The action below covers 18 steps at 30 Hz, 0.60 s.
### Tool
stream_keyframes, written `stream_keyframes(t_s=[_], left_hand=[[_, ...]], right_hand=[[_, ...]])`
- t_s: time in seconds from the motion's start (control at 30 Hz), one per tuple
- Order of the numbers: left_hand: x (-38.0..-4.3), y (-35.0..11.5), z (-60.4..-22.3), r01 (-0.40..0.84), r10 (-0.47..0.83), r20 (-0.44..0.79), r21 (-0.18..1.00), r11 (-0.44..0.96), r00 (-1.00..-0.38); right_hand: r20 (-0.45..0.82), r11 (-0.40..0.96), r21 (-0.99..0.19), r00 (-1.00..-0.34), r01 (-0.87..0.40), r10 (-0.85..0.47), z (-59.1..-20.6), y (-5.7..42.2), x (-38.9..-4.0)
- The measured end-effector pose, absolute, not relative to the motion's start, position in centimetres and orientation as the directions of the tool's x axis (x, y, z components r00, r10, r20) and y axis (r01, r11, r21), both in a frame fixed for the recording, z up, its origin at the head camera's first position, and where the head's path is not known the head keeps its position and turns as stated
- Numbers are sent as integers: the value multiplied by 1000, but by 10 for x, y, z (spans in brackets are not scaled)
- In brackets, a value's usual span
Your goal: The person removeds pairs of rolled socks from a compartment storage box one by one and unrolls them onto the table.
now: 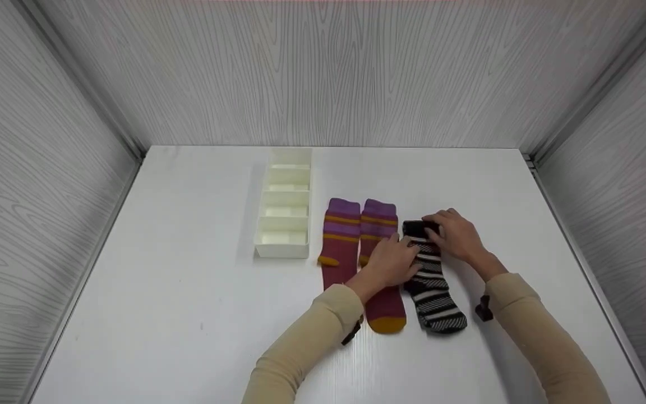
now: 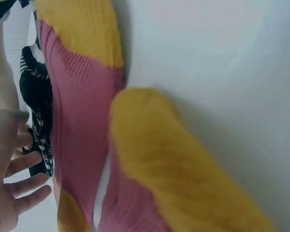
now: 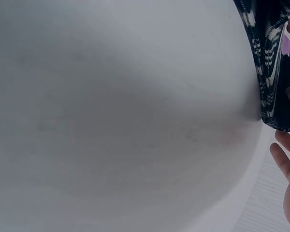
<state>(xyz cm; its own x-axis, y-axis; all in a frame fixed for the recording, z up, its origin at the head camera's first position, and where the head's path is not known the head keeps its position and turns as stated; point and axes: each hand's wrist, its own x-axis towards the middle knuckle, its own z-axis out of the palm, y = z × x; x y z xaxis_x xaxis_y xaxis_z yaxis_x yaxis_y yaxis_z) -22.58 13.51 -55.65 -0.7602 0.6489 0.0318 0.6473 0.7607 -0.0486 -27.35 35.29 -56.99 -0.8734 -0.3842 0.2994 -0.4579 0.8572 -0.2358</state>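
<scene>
A black-and-white striped sock [image 1: 430, 292] lies on the white table with its toe toward the person. My right hand [image 1: 457, 234] pinches the sock's black cuff at the top; the right wrist view shows the thumb against the black cuff [image 3: 286, 108]. Over the sock's upper left edge is my left hand [image 1: 393, 262], its fingers loosely extended and touching the knit. Two maroon socks with purple and mustard stripes lie side by side to the left: one maroon sock [image 1: 341, 247] in plain sight, the other maroon sock [image 1: 384, 306] partly hidden under my left hand and wrist.
A white divided box [image 1: 282, 251] with several compartments stands left of the maroon socks. Grey wood-grain panels [image 1: 328, 73] enclose the white table [image 1: 188, 314] at the back and both sides.
</scene>
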Motion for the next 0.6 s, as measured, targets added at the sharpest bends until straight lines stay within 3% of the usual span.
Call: stream_keyframes(t_s=[0.4, 0.6], left_hand=[[-222, 134, -559, 650, 645, -85, -50, 759, -760], [-222, 134, -560, 656, 651, -76, -60, 753, -755]], right_hand=[[323, 842, -193, -843, -504, -430, -570, 357, -279], [306, 853, -180, -852, -491, -426, -568, 356, -284]])
